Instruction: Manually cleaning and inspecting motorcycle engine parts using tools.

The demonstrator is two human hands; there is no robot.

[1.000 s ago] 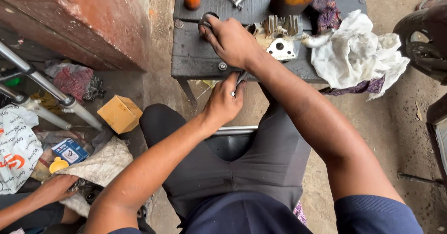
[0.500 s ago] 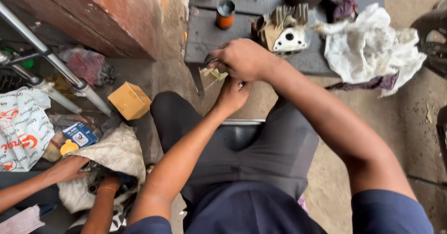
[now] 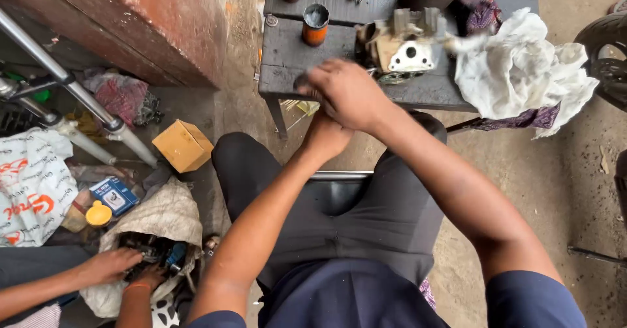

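Together, our right hand (image 3: pixel 346 93) curls over a small dark part (image 3: pixel 302 82) at the front edge of the dark wooden bench (image 3: pixel 287 57); our left hand (image 3: pixel 326 135), just beneath, hides its grip.

Small dark part (image 3: pixel 302 82), mostly hidden under hand, at dark table's (image 3: pixel 282 60) front edge.
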